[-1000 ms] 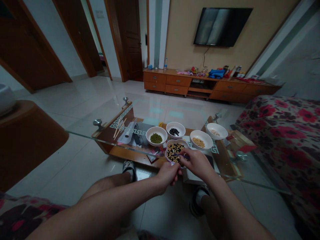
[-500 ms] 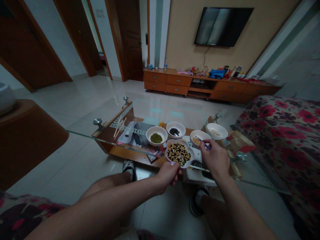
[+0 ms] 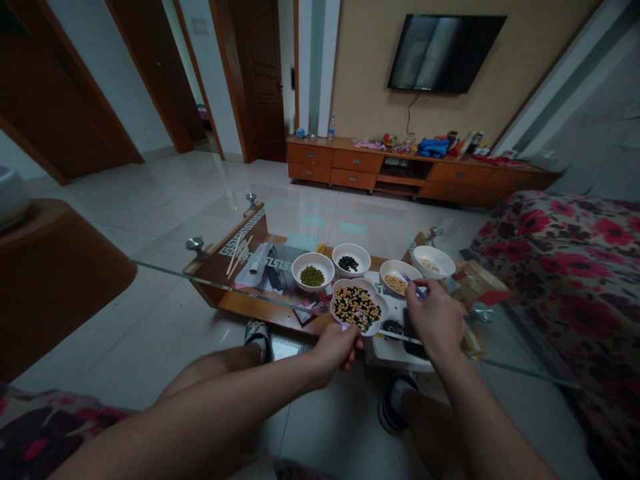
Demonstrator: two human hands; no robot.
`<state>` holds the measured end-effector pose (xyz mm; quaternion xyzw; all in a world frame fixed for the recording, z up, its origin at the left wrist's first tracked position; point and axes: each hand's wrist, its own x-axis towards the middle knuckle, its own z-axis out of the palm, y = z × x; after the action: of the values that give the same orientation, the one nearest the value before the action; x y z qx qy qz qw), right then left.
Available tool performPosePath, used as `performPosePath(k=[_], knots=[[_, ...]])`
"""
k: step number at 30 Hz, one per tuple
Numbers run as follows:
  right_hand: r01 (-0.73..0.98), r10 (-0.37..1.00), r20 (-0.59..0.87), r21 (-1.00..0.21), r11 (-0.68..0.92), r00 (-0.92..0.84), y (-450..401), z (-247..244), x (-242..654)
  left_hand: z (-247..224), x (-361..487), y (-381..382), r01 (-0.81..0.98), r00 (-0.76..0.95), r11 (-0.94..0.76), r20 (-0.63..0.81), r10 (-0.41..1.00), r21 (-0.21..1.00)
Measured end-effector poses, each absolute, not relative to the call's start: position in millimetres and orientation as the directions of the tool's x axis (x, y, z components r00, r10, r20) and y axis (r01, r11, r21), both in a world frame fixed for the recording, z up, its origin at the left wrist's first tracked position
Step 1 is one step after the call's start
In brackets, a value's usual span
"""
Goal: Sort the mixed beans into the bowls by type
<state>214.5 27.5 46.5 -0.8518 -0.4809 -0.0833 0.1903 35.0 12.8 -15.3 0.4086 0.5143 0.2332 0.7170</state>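
From the head, forward and down onto a glass table (image 3: 200, 280)

White bowl (image 3: 350, 283) of black and yellow beans (image 3: 356, 308), slim blue utensil (image 3: 413, 287)

Red-flowered sofa (image 3: 565, 267), green mung beans (image 3: 313, 276), black-and-yellow mixed beans (image 3: 356, 308)

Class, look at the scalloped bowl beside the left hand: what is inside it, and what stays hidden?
The bowl holds a heap of mixed black and pale yellow beans. The beans cover its inner floor, so the bottom of the bowl cannot be seen.
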Motion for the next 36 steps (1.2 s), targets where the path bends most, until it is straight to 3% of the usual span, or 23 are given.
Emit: performPosePath(k=[9,19,25,36], knots=[[0.889,0.873,0.23,-0.277,-0.364,0.429,27,47,204,-19,35,12,0.097,0.36,0.536,-0.532,0.767,0.839],[0.957,0.985,0.139,-0.285,-0.062,0.105,27,36,193,-21,37,14,0.073,0.358,0.53,-0.518,0.777,0.845],[0.949,0.996,0.036,-0.302,0.093,-0.086,25,31,194,-18,37,13,0.079,0.359,0.533,-0.523,0.773,0.842],[0.938,0.977,0.01,-0.28,0.205,-0.211,26,23,188,-19,37,12,0.048,0.366,0.535,-0.513,0.776,0.844]])
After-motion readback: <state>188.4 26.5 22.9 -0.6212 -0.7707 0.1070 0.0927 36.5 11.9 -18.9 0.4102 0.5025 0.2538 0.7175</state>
